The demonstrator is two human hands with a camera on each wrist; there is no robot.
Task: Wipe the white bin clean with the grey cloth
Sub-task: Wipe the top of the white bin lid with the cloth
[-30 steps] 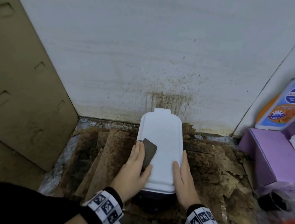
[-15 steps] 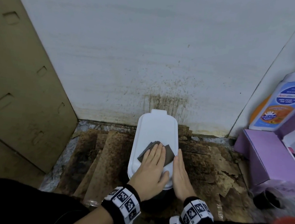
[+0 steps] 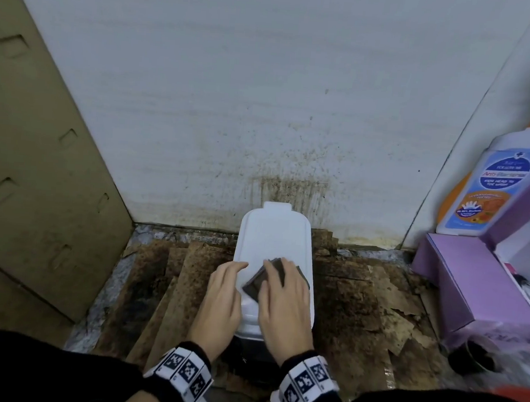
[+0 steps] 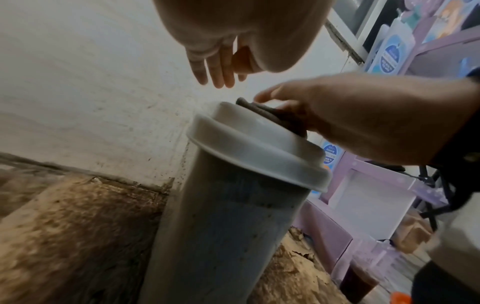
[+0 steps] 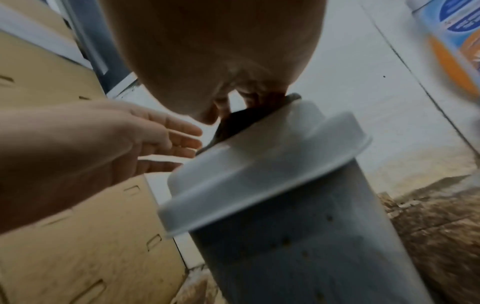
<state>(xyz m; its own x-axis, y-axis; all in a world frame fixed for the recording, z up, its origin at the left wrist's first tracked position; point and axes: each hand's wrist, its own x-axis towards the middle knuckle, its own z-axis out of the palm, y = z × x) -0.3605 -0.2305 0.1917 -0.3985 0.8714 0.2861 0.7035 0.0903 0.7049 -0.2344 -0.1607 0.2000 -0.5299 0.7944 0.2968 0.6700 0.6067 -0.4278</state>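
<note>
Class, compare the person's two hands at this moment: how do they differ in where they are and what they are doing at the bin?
The right hand lies flat on the grey cloth, pressing it onto the white bin's lid; the left hand has no cloth under it. The right hand is over the lid's middle; the left hand is at its left edge, its fingers clear of the lid in the left wrist view. Both have straight fingers pointing toward the wall.

White bin lid (image 3: pixel 275 239); dark grey cloth (image 3: pixel 258 284); black-and-white checker-marked wristbands (image 3: pixel 180 373); brown-stained floor (image 3: pixel 353 306); purple box (image 3: pixel 460 279)
</note>
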